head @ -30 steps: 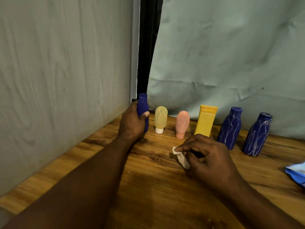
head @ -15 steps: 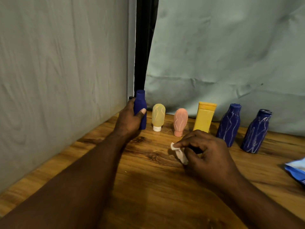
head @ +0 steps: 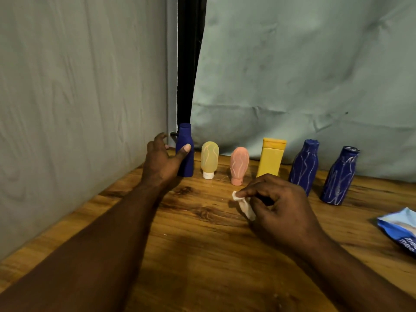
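Note:
A plain dark blue bottle (head: 185, 152) stands upright at the back left corner of the wooden table (head: 202, 255). My left hand (head: 163, 161) is beside it, with the thumb touching its front and the fingers spread out to its left, off the bottle. My right hand (head: 279, 210) rests on the table in the middle and pinches a small crumpled white wipe (head: 244, 204) between thumb and fingers.
A row along the back holds a yellow-green tube (head: 209, 159), a pink tube (head: 239, 165), a yellow bottle (head: 271, 157) and two blue bottles with white streaks (head: 304, 166) (head: 340, 175). A blue packet (head: 400, 228) lies at the right edge. Grey walls close in behind and to the left.
My left hand's fingers have loosened and spread away from the plain blue bottle, leaving only the thumb on it. The right hand still pinches the wipe in the same spot.

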